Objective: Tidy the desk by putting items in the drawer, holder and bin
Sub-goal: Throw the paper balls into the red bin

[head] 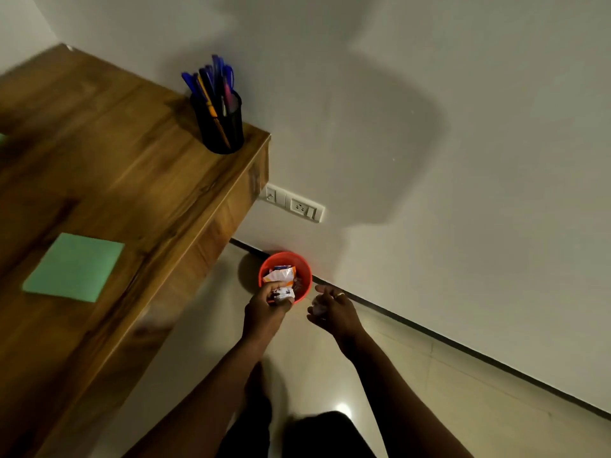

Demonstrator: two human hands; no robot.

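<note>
Over the near rim of the red bin [305,276], my left hand [264,309] curls its fingers round a crumpled wrapper [283,294], held above the opening so that it can drop onto the wrappers [281,275] inside. Just right of the bin, my right hand [334,310] curls loosely round a small pale scrap [318,307], which I judge goes in next. Up and left of the bin, the desk [132,166] carries the pen holder [220,123] and a green pad [74,267].

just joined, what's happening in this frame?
A person is binning desk rubbish. The left hand grips a crumpled wrapper over the red bin on the floor, which already holds other packets. The right hand holds a small crumpled scrap just beside the bin. On the desk sit a green pad and the pen holder.
</note>
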